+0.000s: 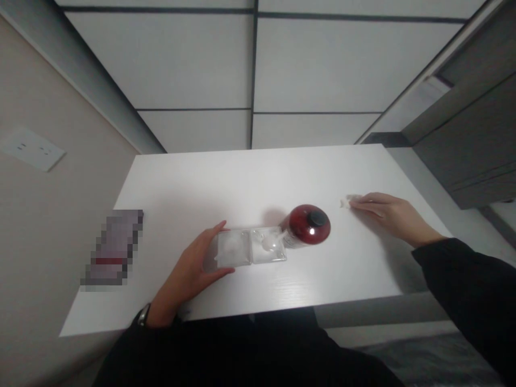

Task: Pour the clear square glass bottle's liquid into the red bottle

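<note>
A clear plastic box (pixel 234 248) lies spread open on the table, its two square halves side by side. My left hand (pixel 197 263) grips the left half, fingers along the far edge and thumb along the near edge. Something whitish and rounded (pixel 270 244) sits in the right half; its kind is unclear. Touching or very near that half's right edge is a dark red bottle (pixel 300 228) with a black cap. Farther right, my right hand (pixel 387 212) is closed in a pinch on a small crumpled white piece (pixel 345 203), perhaps tissue or cotton, at the tabletop.
The white table (pixel 209 183) stands against pale panelled doors (pixel 193 59). On its left side lies a pixelated flat object (pixel 113 247). A wall socket (pixel 34 149) is at the far left. Grey cabinetry (pixel 475 129) rises beyond the table's right side.
</note>
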### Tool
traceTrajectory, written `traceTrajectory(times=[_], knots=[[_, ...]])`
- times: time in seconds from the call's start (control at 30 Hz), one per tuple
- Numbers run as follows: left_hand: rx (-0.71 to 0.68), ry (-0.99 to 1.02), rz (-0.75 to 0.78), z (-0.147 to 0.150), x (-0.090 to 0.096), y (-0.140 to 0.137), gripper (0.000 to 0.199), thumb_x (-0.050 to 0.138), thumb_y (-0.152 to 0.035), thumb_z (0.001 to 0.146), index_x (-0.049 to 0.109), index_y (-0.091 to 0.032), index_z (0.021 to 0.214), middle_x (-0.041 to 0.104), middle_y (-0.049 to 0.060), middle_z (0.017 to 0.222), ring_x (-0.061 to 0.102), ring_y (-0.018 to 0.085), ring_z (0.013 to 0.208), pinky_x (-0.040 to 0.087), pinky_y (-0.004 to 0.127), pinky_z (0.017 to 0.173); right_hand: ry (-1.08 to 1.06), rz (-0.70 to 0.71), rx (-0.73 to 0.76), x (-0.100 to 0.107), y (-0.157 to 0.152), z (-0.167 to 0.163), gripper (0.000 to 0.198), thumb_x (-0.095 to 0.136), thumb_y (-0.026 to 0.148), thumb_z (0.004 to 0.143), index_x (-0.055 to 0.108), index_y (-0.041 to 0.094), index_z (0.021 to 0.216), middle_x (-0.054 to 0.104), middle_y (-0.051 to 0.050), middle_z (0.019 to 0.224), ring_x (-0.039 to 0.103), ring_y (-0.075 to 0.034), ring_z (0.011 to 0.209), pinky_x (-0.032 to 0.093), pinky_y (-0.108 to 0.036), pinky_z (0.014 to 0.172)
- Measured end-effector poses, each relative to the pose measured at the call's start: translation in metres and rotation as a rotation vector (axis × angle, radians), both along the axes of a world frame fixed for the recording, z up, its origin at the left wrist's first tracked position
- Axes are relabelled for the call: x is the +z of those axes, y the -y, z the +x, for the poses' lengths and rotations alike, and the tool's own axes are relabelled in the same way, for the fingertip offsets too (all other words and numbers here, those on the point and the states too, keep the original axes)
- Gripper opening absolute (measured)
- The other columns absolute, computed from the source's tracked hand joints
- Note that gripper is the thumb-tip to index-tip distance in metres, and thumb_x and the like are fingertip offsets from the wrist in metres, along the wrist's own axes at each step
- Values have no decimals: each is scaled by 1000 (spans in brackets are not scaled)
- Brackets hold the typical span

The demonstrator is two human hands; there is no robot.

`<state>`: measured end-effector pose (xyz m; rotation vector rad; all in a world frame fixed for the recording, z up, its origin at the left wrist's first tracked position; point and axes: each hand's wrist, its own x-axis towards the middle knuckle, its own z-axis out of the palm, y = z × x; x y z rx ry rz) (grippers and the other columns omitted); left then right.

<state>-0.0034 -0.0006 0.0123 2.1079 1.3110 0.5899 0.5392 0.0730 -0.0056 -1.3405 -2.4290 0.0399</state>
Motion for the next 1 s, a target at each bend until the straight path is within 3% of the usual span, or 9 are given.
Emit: traceTrajectory(times=[0.07, 0.17, 0.37, 0.47, 0.57, 0.7, 0.9, 1.0], knots=[[12, 11, -16, 1, -1, -2, 87, 76, -58, 89, 34, -32, 162, 59, 10, 155, 59, 34, 142, 48, 56, 122, 21, 12, -32, 0, 32, 4, 30, 52, 38, 104, 82, 32, 110, 79, -2, 110, 76, -25, 95, 62, -40, 84], [26, 14, -11, 1, -2, -4, 89, 75, -66, 87, 37, -30, 160, 57, 11, 156, 58, 35, 143, 46, 57, 122, 31, 8, -47, 4, 80, -28, 28, 55, 29, 104, 80, 28, 117, 78, -5, 114, 76, -24, 100, 63, -37, 85], [27, 24, 37, 3, -2, -3, 90, 71, -70, 88, 39, -25, 160, 52, 14, 162, 57, 33, 144, 46, 54, 123, -22, -42, -28, 15, 159, -168, 37, 52, 22, 103, 69, 19, 136, 74, -14, 123, 71, -28, 115, 66, -43, 92], [28, 35, 36, 4, -1, -4, 92, 72, -70, 87, 39, -24, 159, 51, 14, 163, 55, 32, 146, 44, 54, 125, -130, -107, 51, 14, 182, -234, 46, 48, 22, 102, 61, 17, 146, 72, -15, 127, 69, -29, 121, 65, -46, 99], [26, 42, 28, 5, -2, -5, 95, 74, -69, 85, 39, -23, 160, 49, 15, 164, 53, 33, 148, 41, 54, 126, -189, -106, 80, 10, 192, -273, 52, 52, 30, 103, 55, 12, 152, 69, -18, 134, 66, -32, 126, 63, -48, 103], [28, 48, 21, 5, -3, -7, 95, 76, -67, 85, 38, -23, 161, 47, 16, 166, 51, 34, 149, 40, 55, 127, -149, -78, 10, 9, 191, -263, 49, 53, 37, 105, 57, 17, 150, 69, -15, 133, 65, -33, 123, 60, -50, 105], [29, 54, 32, 5, -3, -8, 92, 74, -66, 86, 41, -22, 160, 49, 16, 165, 55, 34, 146, 42, 55, 126, 1, 38, -409, 7, 176, -175, 56, 54, 51, 105, 61, 9, 141, 68, -23, 127, 64, -38, 114, 56, -58, 99], [37, 59, 27, 6, -2, -7, 94, 74, -68, 85, 42, -20, 159, 49, 16, 164, 55, 34, 145, 42, 54, 125, -15, 53, -450, 3, 179, -181, 63, 55, 57, 103, 58, 9, 145, 67, -24, 130, 62, -40, 117, 54, -60, 101]])
